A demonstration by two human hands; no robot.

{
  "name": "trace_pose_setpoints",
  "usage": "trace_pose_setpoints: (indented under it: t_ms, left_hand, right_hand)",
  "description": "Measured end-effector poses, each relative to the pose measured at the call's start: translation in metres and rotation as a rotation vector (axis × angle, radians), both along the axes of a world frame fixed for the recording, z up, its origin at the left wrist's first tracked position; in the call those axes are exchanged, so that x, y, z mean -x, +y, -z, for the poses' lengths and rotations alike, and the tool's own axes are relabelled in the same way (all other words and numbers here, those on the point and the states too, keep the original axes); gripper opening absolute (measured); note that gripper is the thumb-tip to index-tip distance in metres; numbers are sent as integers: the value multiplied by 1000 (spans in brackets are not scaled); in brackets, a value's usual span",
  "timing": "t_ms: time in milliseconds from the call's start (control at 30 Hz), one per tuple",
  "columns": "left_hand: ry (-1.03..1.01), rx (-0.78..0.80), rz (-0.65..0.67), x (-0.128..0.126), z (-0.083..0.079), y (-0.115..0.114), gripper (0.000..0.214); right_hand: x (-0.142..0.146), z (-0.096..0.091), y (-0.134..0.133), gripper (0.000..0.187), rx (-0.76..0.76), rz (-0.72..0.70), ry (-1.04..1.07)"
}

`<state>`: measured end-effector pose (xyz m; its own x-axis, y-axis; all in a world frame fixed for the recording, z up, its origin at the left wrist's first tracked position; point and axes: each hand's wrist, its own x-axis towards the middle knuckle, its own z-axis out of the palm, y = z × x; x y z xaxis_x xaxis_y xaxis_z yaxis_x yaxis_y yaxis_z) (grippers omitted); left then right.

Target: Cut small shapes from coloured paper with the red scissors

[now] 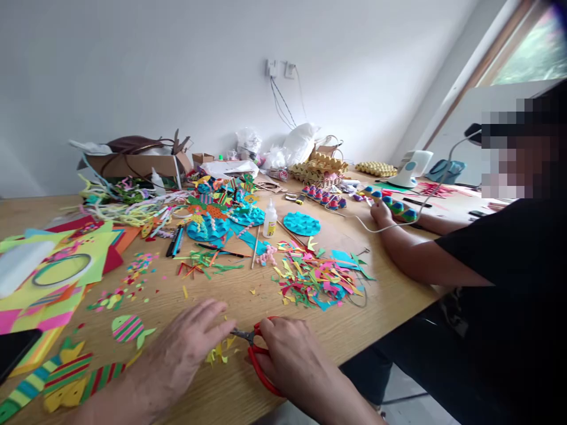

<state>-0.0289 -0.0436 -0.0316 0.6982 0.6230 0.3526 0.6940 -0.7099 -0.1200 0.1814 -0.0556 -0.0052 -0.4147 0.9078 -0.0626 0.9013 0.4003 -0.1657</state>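
Note:
Red-handled scissors (259, 360) are in my right hand (295, 354), with the fingers wrapped round the handles and the blades pointing left. My left hand (186, 339) is just left of the blade tips, its fingers stretched out and the thumb apart from them. I see nothing held in it. Small yellow paper scraps (217, 354) lie on the table under and beside the blades. To the left is a striped paper fish (127, 329) in green and pink. More striped paper fish (66, 375) lie at the lower left, partly behind my left forearm.
A heap of coloured paper offcuts (314, 274) lies ahead, with a glue bottle (270, 219) and blue painted egg-carton pieces (302, 224) behind it. Coloured sheets (95, 260) and a phone (15, 351) are at left. At right, another person's arm (411, 254) rests on the table (381, 319).

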Motion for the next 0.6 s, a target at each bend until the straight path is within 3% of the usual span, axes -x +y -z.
trace_pose_setpoints:
  t_ms: [133, 300, 467, 600]
  left_hand:
    - [-73, -4, -67, 12, -6, 6, 50]
    - [-138, 238, -80, 7, -7, -2, 31]
    - [-239, 234, -30, -4, 1, -13, 28]
    - [-325, 196, 36, -14, -2, -17, 35]
  right_hand:
    - [-15, 8, 1, 10, 22, 71, 46]
    - [-34, 18, 15, 9, -25, 270, 113]
    - [-61, 10, 41, 15, -129, 466, 75]
    - [-78, 0, 74, 15, -158, 515, 32]
